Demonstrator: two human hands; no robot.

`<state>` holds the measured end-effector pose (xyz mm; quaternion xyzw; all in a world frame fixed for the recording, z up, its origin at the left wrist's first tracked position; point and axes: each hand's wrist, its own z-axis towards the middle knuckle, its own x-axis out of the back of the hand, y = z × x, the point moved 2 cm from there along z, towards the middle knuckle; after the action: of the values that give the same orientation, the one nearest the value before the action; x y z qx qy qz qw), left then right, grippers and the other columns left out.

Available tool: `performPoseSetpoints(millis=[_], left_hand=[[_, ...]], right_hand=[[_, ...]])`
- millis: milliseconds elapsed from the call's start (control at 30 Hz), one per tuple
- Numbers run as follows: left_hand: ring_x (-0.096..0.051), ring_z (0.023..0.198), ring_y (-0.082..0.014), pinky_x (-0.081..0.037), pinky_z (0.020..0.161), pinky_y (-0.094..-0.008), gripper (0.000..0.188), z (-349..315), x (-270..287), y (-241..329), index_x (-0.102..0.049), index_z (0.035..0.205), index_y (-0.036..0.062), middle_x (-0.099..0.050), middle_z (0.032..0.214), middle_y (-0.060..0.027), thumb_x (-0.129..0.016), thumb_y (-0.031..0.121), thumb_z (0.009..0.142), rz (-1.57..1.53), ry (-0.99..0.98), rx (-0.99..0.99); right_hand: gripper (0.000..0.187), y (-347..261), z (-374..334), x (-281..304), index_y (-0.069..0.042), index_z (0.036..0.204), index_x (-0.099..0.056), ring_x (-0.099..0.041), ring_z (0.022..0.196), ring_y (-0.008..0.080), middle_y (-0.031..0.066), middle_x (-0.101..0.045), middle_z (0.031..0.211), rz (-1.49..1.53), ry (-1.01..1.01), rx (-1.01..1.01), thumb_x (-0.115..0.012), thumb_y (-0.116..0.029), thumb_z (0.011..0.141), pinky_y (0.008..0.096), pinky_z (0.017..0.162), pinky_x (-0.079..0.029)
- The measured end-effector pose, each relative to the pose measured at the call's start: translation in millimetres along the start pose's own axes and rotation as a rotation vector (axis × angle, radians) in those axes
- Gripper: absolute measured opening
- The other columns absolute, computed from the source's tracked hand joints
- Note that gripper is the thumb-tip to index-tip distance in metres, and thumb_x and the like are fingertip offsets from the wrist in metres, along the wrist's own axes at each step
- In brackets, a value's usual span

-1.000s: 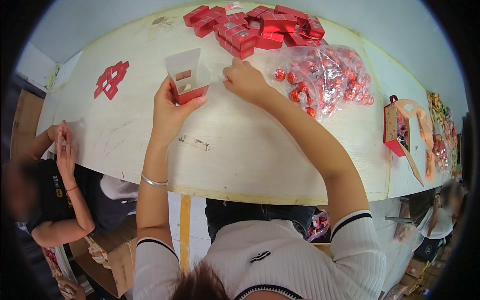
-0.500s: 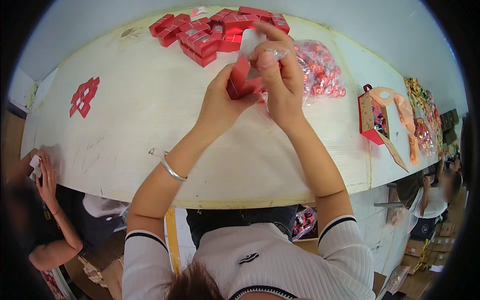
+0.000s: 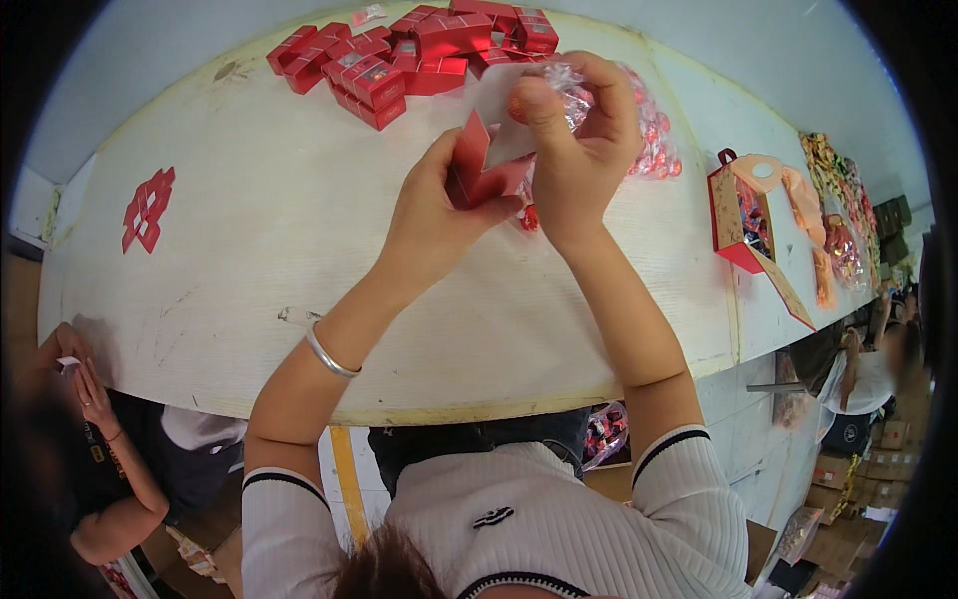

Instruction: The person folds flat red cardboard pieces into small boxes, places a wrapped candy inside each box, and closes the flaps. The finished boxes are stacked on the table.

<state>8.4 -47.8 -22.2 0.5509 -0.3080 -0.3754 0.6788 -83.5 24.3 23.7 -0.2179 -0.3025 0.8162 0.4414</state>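
My left hand (image 3: 431,215) is closed around a small red carton (image 3: 489,178), held above the table with its top open. A white inner flap (image 3: 494,95) stands up from the carton's far side. Just right of the opening, my right hand (image 3: 587,150) has its thumb and fingers curled together on a candy in crinkled clear wrapping (image 3: 567,82); a red bit shows by the thumb tip. Below the carton, a loose red wrapped candy (image 3: 530,218) lies close to my right wrist. Behind my right hand is a clear bag of red wrapped candies (image 3: 654,130), partly hidden.
Closed red cartons (image 3: 369,80) are heaped at the far edge. A flat red cutout (image 3: 150,210) lies left on the white table (image 3: 249,290). An open gift box (image 3: 733,215) holds wrapped pieces at right. A co-worker's hands (image 3: 90,384) are at the left edge.
My right hand has shifted slightly right, and its raised fingers have curled in from above the flap. My left hand still holds the carton. The whole view has turned a little.
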Motion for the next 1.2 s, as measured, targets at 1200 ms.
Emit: performPoseSetpoints(millis=[1200], left_hand=[[-0.058, 0.088, -0.0192, -0.053, 0.068, -0.027, 0.057, 7, 30, 28, -0.03, 0.116, 0.0052, -0.046, 0.112, -0.0145, -0.069, 0.013, 0.076, 0.122, 0.026, -0.353]], right_hand=[[0.027, 11, -2, -9, -0.001, 0.101, -0.062, -0.054, 0.093, 0.0135, 0.0078, -0.062, 0.099, 0.629, -0.392, -0.572, -0.051, -0.022, 0.088, 0.0278, 0.08, -0.043]])
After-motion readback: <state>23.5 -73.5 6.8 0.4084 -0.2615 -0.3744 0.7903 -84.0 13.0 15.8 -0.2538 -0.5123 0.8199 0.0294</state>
